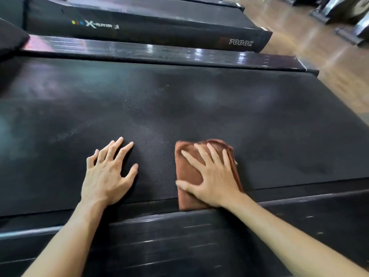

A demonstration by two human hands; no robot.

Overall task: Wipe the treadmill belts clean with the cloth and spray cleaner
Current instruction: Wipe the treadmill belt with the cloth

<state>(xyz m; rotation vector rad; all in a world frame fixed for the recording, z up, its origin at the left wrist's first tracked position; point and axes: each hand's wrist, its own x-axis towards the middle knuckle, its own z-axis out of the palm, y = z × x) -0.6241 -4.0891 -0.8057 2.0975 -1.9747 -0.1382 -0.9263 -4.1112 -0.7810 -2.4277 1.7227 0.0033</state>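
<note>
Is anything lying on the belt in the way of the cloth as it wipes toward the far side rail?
Nothing visible does. The right hand presses the brown cloth flat at the near edge of the treadmill belt, and the belt beyond it lies bare up to the far side rail. The left hand rests beside the cloth, off its path.

Two markings are legible, both on the side panel of the neighbouring treadmill (139,27), well beyond the hands. The brand lettering (101,25), white and partly blurred, reads approximately "X-RUTER", preceded by small coloured squares; it lies far ahead of the left hand (105,174). The model number "7000C" (240,43) lies far ahead of the right hand (213,176).
</note>
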